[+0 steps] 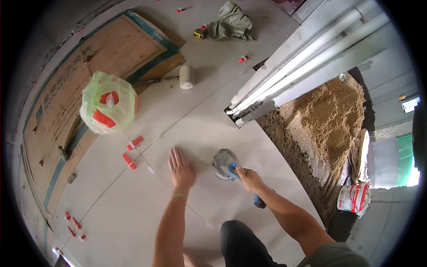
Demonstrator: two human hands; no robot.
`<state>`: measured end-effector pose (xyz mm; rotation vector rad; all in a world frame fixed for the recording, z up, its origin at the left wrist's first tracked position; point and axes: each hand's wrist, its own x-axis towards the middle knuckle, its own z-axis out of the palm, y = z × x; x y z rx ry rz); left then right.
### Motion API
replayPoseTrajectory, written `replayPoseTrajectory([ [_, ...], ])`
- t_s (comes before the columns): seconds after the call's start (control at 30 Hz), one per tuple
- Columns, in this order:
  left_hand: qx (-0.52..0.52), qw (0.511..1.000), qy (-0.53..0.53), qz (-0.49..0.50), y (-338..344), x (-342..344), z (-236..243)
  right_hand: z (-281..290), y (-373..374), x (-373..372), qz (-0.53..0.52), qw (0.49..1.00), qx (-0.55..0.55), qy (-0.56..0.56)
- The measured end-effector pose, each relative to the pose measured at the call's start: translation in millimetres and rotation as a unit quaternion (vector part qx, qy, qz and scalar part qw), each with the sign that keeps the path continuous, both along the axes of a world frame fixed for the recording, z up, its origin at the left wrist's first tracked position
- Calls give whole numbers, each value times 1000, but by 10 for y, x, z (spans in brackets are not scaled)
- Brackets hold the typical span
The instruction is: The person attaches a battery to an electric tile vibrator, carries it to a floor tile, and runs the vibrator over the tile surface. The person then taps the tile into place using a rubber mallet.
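I see my bare left hand [180,169] flat on a large, smooth, matt pale-grey floor tile [213,133]. My right hand [249,179] grips a blue plastic grinder with a dull grey metal guard [224,163]. Nearby lie a thin, crinkled, glossy green plastic bag [108,108], flat brown matt cardboard [89,66], coarse, rough tan sand [329,115], and small shiny red plastic tile clips [131,153].

A green plastic bag [108,108] lies at the cardboard sheet's [111,49] edge — white mallet [187,76] beside it — sand pile [331,111] past the tiles' edge.
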<state>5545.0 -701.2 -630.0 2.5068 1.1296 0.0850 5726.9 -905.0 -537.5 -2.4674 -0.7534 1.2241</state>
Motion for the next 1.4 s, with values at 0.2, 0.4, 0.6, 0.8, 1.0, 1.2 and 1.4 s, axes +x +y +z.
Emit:
replayPoseTrajectory([
  [0.2, 44, 997, 4, -56, 871, 535, -92, -47, 982, 109, -149, 988, 12, 37],
  [0.4, -8, 996, 62, -71, 887, 644, 32, -144, 1594, 353, -239, 970, -23, 31],
  [0.6, -21, 995, 74, -70, 953, 561, 25, -64, 2017, 346, -287, 957, 6, 45],
  [0.8, -40, 997, 12, -64, 939, 605, -11, -132, 2069, 478, -344, 930, 62, 113],
  [1.0, -20, 996, 48, -75, 936, 602, 40, -27, 2155, 461, -337, 936, 48, 90],
  [1.2, -15, 997, 49, -62, 932, 530, 7, -51, 2322, 470, -342, 936, 36, 75],
  [1.4, -17, 993, 69, -93, 873, 611, 34, -51, 2043, 484, -342, 929, 23, 140],
])
